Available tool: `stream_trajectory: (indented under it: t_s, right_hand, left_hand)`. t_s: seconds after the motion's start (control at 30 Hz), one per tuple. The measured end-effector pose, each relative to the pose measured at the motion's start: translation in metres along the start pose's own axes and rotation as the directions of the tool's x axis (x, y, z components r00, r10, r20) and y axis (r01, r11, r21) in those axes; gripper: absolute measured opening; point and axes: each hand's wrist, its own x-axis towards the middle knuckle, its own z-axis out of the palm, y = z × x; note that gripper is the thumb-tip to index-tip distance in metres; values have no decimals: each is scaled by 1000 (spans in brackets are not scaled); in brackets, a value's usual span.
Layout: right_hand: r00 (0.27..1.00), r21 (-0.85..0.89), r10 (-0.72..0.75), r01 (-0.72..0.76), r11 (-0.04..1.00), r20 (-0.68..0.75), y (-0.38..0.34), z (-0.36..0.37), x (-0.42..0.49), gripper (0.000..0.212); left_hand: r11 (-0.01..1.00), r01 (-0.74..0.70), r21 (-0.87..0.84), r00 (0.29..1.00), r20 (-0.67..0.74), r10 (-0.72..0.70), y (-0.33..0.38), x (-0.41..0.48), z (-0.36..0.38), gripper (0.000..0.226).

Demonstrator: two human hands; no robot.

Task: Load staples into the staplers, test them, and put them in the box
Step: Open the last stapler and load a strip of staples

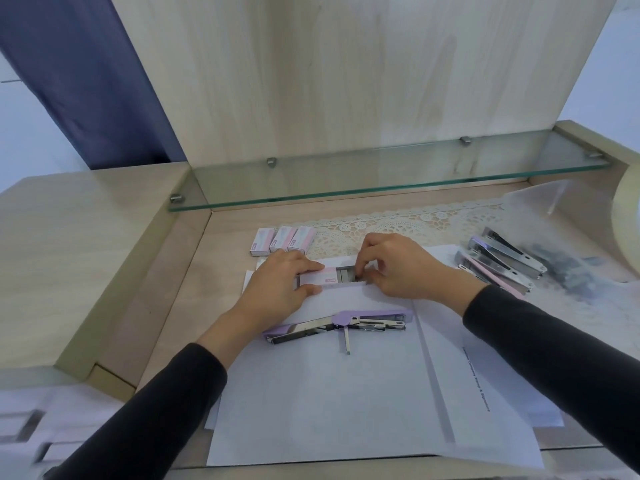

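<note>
At mid-frame my left hand (280,284) clamps the staple box (323,279) between thumb and forefinger; my right hand (398,268) curls its fingertips into the slid-out tray, pinching the staples (346,274); the opened purple stapler (339,323) lies on the paper (311,393) just below both hands, touching neither; the other staplers (498,265) are piled at right.

stapler (337,323): lilac and chrome | staple boxes (282,239): pink-white | runner (381,220): white lace | sleeves (156,410): black
</note>
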Motion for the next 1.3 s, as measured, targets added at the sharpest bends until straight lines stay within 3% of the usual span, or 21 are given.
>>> stream_trajectory:
  t_s: [0.13,0.3,0.47,0.8,1.0,1.07,1.17,1.3]
  right_hand:
    - [998,32,57,-57,998,-22,-2,-3,-2,10]
    - [965,110,255,-247,963,-68,-10,3,5,24]
    - [918,257,395,-388,885,23,-14,1,11,14]
    - [879,621,476,-379,685,12,-5,-12,2,8]
    - [902,569,432,-356,741,3,-2,-13,-5,22]
    - [935,454,353,-301,839,-33,-6,-13,-6,21]
    - [971,252,241,-234,939,4,-12,-11,-8,4]
    - [978,47,210,-210,977,15,-13,-7,-8,15]
  left_hand:
    - [1000,-4,-6,1000,-4,4,-1,0,1,37]
    - [1000,-4,-3,1000,-8,4,-1,0,1,37]
    - [1000,-3,-1,1000,-5,3,0,0,1,37]
    - [1000,-8,8,1000,-2,8,1,-1,0,37]
    - [1000,0,-2,1000,4,0,3,-1,-2,36]
    - [1000,3,2,1000,6,-3,3,-2,-2,36]
    - [1000,6,11,1000,4,-6,4,-2,-2,37]
    - [1000,10,14,1000,1,-10,4,-2,-2,37]
